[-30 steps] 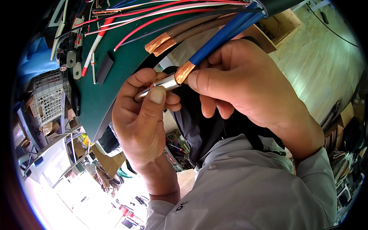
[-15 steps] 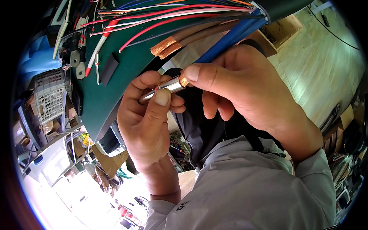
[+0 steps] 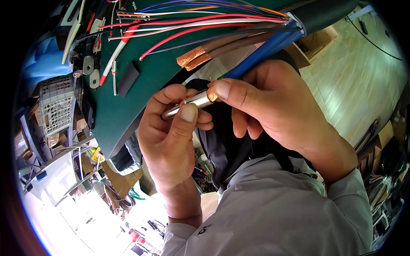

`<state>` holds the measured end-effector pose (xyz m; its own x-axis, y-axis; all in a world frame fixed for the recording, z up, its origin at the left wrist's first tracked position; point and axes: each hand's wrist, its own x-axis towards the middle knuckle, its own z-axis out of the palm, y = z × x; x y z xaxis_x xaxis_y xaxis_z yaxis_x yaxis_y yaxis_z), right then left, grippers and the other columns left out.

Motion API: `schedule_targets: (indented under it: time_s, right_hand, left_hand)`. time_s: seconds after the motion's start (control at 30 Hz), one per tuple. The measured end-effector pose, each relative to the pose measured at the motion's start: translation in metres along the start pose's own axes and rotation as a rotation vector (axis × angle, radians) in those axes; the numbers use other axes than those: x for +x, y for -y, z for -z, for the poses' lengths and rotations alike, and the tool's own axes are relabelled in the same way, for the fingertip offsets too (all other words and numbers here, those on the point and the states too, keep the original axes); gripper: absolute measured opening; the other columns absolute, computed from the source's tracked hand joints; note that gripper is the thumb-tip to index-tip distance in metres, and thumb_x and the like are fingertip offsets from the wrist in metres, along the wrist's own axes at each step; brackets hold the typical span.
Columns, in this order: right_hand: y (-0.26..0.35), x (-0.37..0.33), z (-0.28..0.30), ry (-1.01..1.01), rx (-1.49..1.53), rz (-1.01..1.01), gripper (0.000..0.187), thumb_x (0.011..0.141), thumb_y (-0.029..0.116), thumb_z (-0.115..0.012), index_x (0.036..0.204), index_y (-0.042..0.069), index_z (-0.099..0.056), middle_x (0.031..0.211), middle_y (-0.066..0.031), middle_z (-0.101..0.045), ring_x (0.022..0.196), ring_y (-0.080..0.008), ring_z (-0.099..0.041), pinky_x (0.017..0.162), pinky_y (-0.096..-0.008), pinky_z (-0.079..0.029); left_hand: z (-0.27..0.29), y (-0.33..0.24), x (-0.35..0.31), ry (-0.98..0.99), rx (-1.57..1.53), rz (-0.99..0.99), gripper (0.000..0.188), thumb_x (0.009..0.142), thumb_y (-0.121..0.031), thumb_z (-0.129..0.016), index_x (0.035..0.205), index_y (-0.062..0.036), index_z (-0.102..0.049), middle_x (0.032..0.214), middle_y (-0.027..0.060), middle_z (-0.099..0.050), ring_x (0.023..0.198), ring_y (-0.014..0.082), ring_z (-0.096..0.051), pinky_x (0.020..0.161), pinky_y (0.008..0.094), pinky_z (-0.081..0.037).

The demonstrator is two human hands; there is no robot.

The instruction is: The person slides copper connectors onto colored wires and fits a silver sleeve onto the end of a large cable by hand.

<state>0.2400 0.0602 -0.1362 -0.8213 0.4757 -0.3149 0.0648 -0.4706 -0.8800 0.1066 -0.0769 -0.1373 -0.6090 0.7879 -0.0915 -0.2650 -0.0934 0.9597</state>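
Pinched between the thumb and fingers of my left hand (image 3: 168, 132) is a shiny silver metal contact pin (image 3: 197, 100) with a small orange-red ring partway along it. My right hand (image 3: 279, 102) closes round a thick blue wire (image 3: 260, 53), thumb pressed by its end. Bare copper strands (image 3: 212, 94) show there, at the pin's open mouth; how deep they sit inside is hidden. The blue wire comes out of a thick black cable (image 3: 329, 15) at the upper right. Beside it run brown wires (image 3: 232, 44) with stripped copper ends.
Thin red, white, black, blue and orange wires (image 3: 200, 19) fan over the green tabletop (image 3: 113, 117). A black sleeve piece (image 3: 129, 80), a red-and-white rod (image 3: 113, 55) and cable lugs (image 3: 94, 79) lie left. A white basket (image 3: 57, 102) stands beyond the edge; a wooden box (image 3: 320, 45) sits right.
The whole view has shifted slightly, so the table, wires and hands appear a little further right. Both hands keep the same grip on the contact pin and blue wire.
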Motion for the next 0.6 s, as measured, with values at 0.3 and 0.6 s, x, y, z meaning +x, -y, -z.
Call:
schedule_targets:
  time_s: [0.3,0.6]
  right_hand:
    - [0.0064,-0.0018,-0.0022,-0.005,0.014,-0.065,0.033,0.099,0.029,-0.069,0.096,-0.003,-0.070,0.059,-0.0046,-0.062,0.045,-0.0076,-0.053,0.041,-0.0208,-0.038]
    - [-0.0017,-0.0005,-0.0008,-0.004,0.023,-0.058,0.034,0.099,0.029,-0.069,0.105,-0.004,-0.072,0.063,-0.0029,-0.062,0.047,-0.0070,-0.055,0.041,-0.0202,-0.039]
  left_hand:
    - [-0.0045,-0.0034,-0.0027,-0.037,-0.004,0.001,0.031,0.096,-0.004,-0.069,0.121,0.0079,-0.055,0.113,0.0187,-0.068,0.081,0.0181,-0.072,0.070,0.0298,-0.062]
    - [-0.0039,-0.0019,-0.0076,-0.012,0.052,-0.006,0.034,0.101,-0.006,-0.061,0.130,0.0079,-0.050,0.121,0.0192,-0.065,0.086,0.0186,-0.070,0.073,0.0301,-0.060]
